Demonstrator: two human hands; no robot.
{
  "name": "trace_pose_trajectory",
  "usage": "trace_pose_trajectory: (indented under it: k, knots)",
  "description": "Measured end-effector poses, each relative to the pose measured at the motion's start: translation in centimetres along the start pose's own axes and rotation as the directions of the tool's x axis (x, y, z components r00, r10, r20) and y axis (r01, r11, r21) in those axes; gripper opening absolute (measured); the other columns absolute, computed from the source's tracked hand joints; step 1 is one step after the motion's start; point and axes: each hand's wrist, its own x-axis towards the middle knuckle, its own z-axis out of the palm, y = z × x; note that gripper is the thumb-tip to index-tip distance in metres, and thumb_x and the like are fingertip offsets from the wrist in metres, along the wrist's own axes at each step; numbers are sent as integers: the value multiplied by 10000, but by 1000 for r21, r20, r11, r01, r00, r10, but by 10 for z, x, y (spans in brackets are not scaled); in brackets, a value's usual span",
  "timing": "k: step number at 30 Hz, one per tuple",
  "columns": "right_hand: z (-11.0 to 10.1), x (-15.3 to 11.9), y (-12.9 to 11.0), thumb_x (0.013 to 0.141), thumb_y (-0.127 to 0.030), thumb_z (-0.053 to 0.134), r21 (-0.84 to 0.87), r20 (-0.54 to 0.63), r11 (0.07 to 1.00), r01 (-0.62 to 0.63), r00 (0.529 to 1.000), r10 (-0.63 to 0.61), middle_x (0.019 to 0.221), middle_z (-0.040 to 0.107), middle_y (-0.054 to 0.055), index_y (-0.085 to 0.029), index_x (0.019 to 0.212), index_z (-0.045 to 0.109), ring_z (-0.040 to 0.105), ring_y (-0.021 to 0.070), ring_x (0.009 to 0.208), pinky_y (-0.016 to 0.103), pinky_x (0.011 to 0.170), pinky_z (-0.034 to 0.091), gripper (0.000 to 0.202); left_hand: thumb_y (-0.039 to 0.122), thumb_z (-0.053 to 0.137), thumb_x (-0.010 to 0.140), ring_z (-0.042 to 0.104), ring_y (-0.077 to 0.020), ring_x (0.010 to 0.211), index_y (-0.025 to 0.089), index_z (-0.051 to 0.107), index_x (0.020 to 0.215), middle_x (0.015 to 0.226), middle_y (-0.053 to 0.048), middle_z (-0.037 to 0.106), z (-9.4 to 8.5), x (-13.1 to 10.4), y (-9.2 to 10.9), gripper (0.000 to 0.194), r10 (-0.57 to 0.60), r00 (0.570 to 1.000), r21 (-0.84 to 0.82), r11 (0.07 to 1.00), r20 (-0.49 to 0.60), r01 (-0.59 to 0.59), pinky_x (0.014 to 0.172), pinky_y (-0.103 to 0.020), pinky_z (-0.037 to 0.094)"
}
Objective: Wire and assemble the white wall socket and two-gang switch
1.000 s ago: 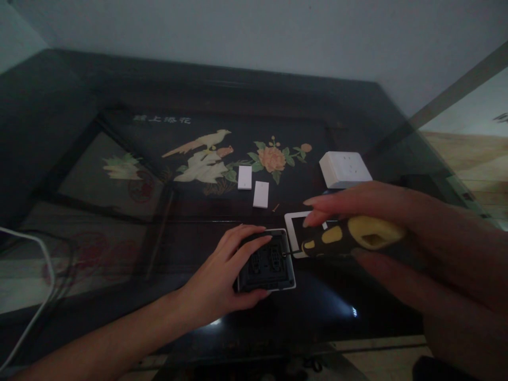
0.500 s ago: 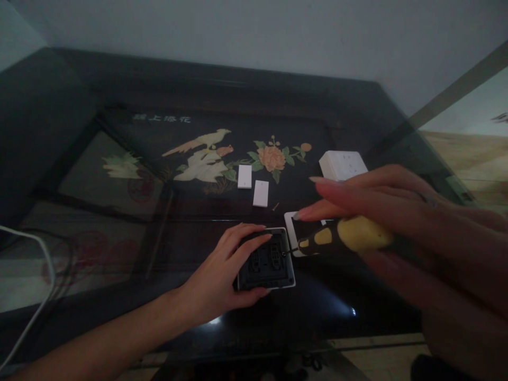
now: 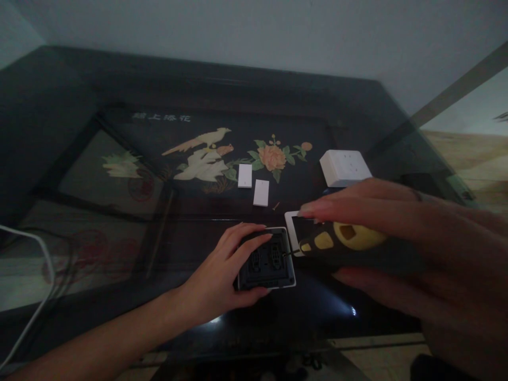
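Note:
My left hand (image 3: 234,264) grips a square switch box (image 3: 265,270) with a black inside and a white rim, fingers over its top left and thumb along its lower edge. In my right hand (image 3: 413,243) is a screwdriver (image 3: 357,236) with a yellow and black handle, its shaft pointing left. The tip meets a screw spot at the right side of the switch box. A white frame (image 3: 291,233) lies just right of the box, partly hidden by the right hand and screwdriver. Two white switch covers (image 3: 245,175) and a small screw (image 3: 276,206) lie beyond the box.
A white socket box (image 3: 344,166) sits behind my right hand. The dark glass-topped table (image 3: 222,84) has a bird and flower picture under it. A white cable (image 3: 50,264) runs along the left edge. A wall rises behind the table.
The screwdriver handle has turned, and my right hand's fingers have shifted around it. My left hand and the switch box have stayed in place.

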Motion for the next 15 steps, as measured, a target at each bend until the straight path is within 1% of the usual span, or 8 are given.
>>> trace_pose_trajectory:
  k: [2,4,8,9,10,12,15]
  knots:
    - [0,-1,6,976,-241,500,75,62,997,34,997,-39,1094,744,-19,-307,1301,565,727,157,928,226,735,598,338,339,699,845,397,-313,1335,243,322,1449,1423,-136,415,0,1,0,719,1,1000,11,1000,7,-1,1128,-533,402]
    - [1,-2,8,949,-178,504,121,102,992,27,994,-40,1080,746,-32,-298,1275,564,730,145,906,207,730,597,353,351,701,842,410,-314,1318,244,320,1447,1414,-136,421,0,1,1,723,6,1000,11,1000,1,-6,1119,-530,413]
    - [5,-2,3,899,-141,568,94,53,991,-93,995,88,1062,744,-54,-321,1204,582,736,150,898,212,747,600,354,357,697,846,418,-318,1313,259,314,1454,1416,-133,422,1,1,0,725,-2,1000,0,1000,0,2,1114,-536,413]
    - [5,-2,2,895,-132,569,92,44,990,-103,994,99,1056,745,-59,-325,1188,584,739,147,887,208,747,601,351,356,698,845,418,-321,1314,262,312,1455,1418,-133,422,1,1,0,728,-1,1000,-2,1000,4,1,1113,-540,411]
    - [4,-1,2,892,-129,564,96,55,990,-99,994,94,1057,745,-62,-326,1176,583,742,145,879,205,750,603,347,354,700,843,417,-322,1316,262,310,1458,1421,-135,420,1,0,0,734,-1,1000,-3,1000,10,1,1113,-541,410]
    - [1,0,3,880,-126,555,114,106,992,-57,993,45,1067,747,-63,-323,1160,581,747,143,864,198,751,607,343,353,707,835,418,-324,1316,257,311,1460,1424,-136,422,0,0,0,746,5,1000,-6,1000,7,-5,1111,-536,413]
    - [-2,1,4,854,-102,568,141,115,990,-11,993,-5,1074,748,-57,-315,1176,553,750,144,855,190,738,608,386,335,712,830,421,-323,1320,262,304,1467,1430,-134,424,-1,1,0,760,4,1000,-6,1000,-2,-4,1105,-529,424]
